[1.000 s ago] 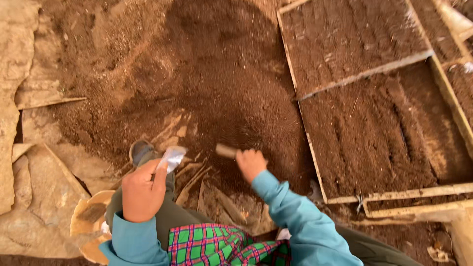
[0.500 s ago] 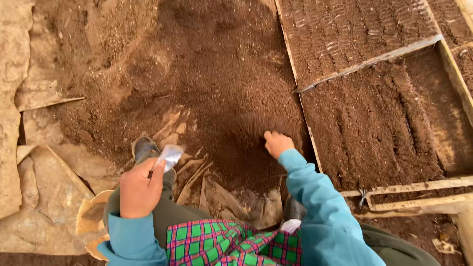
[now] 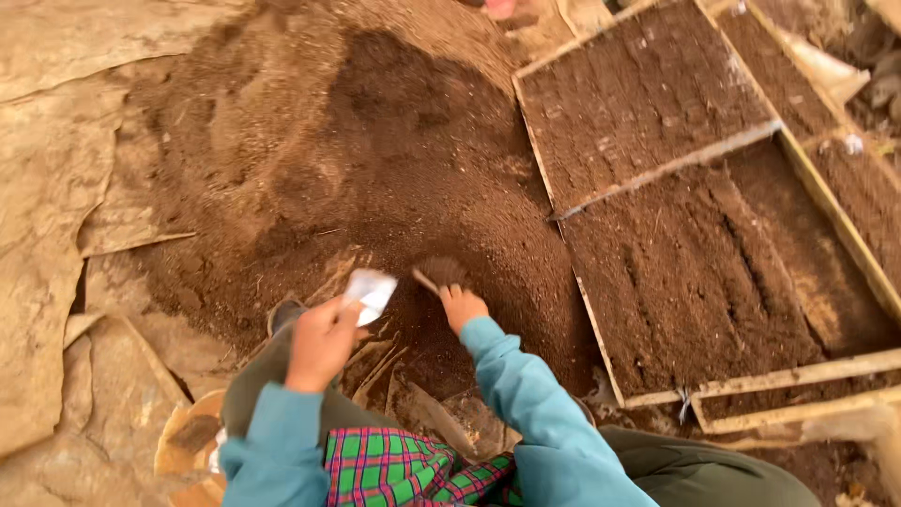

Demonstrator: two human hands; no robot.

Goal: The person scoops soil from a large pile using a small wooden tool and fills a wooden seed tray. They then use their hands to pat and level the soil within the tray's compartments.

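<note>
- I look down and see my left hand point(image 3: 319, 340) up near my knee, with the fingers point(image 3: 349, 317) pinched on a small white plastic packet point(image 3: 369, 293).
- The packet sticks up from my fingers and tilts a little to the right, over the edge of the dirt.
- My right hand point(image 3: 462, 307) is stretched out in front of me, low over the big pile of dark brown soil point(image 3: 375, 169).
- Its fingers are closed around a short wooden handle point(image 3: 427, 281). The far end of that tool is stuck in a little lump of soil point(image 3: 445, 271), so I cannot tell what shape it has.
- The two hands are near each other but do not touch.
- The soil pile lies on the ground, spread wide from my knees up to the top of the view.
- On the right there are flat wooden-framed trays filled with brown soil point(image 3: 694, 272). The soil in them has long grooves. The near tray lies just beside the pile.
- On the left lie pale tan sheets of crumpled sacking point(image 3: 47, 235), partly under the dirt.
- Thin dry sticks and strips point(image 3: 375, 371) lie on the ground between my hands and my legs.
- I see teal blue sleeves point(image 3: 526, 404) on both arms, and a green and pink checked cloth point(image 3: 394, 469) on my lap.
</note>
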